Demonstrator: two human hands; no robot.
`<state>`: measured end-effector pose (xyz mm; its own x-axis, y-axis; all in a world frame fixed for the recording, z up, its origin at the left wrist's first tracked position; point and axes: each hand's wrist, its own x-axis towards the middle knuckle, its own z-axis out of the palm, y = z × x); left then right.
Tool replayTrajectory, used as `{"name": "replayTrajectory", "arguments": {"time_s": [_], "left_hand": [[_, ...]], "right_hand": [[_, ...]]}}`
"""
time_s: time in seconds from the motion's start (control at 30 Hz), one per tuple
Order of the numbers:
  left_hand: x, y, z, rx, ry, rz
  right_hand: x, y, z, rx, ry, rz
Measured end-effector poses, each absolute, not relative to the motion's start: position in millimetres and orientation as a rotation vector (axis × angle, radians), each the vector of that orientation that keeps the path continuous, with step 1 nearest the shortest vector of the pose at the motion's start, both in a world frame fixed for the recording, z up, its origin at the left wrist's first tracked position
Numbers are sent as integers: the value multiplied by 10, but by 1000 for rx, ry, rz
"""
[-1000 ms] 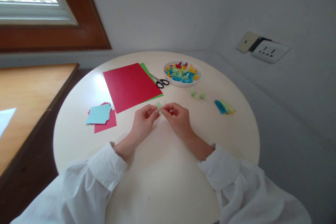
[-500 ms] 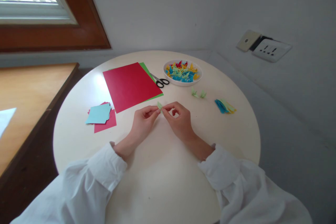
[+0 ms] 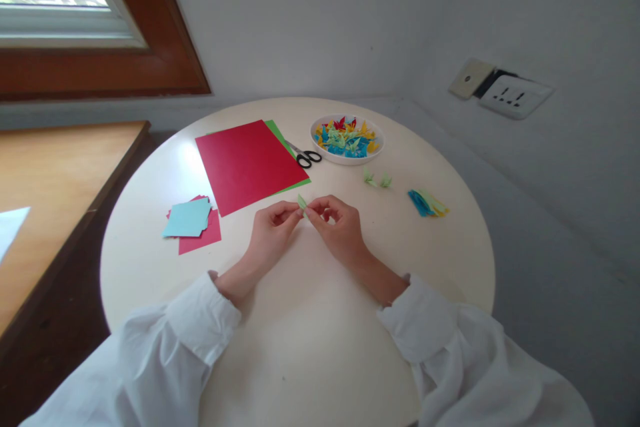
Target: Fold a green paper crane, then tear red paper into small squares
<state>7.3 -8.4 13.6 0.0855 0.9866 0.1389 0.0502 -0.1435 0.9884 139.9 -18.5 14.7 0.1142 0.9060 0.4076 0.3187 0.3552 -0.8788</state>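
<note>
Between my two hands is a small folded piece of pale green paper (image 3: 302,202), held just above the middle of the white round table (image 3: 300,320). My left hand (image 3: 273,230) pinches it from the left with thumb and forefinger. From the right, my right hand (image 3: 337,227) pinches the same piece, the fingertips of both hands almost touching. Its lower part is hidden by the fingers. Two small pale green folded paper cranes (image 3: 377,179) stand beyond my right hand. Farther right lies a bundle of blue, green and yellow folded strips (image 3: 428,203).
A white dish (image 3: 347,159) full of colourful paper cranes stands at the back. Black-handled scissors (image 3: 309,159) lie beside red sheets (image 3: 250,167) over green ones. Light blue squares (image 3: 187,217) rest on pink squares (image 3: 210,237) at the left. A wall with a socket (image 3: 515,95) borders the right.
The fingertips and the folded green paper have shifted very slightly; both hands keep their pinch. The other things on the table stay where they were.
</note>
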Motion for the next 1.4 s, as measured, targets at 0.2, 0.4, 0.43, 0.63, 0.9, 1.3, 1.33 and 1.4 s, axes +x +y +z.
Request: {"name": "replayTrajectory", "arguments": {"time_s": [0.2,0.4,0.43,0.63,0.9,1.3,1.33,1.4], "left_hand": [[73,-86,165,1423,1123,1229],[78,-89,163,1446,1138,1255],[79,-92,162,1455,1141,1252],[76,-98,155,1498,1131,1205],[77,-88,127,1466,1140,1213],[63,-98,191,1443,1103,1192],[62,-103,201,1447,1101,1183],[61,-110,214,1455,1092,1175]], "right_hand": [[1408,-203,151,-1158,-1552,502],[1394,-201,151,-1154,-1553,452],[1393,-200,152,-1160,-1551,450],[1406,-194,161,-1204,-1549,410],[1420,-201,163,-1200,-1624,344],[1426,-192,117,-1165,-1630,403],[1427,-191,117,-1166,-1624,396],[1428,-188,119,-1170,-1618,385]]}}
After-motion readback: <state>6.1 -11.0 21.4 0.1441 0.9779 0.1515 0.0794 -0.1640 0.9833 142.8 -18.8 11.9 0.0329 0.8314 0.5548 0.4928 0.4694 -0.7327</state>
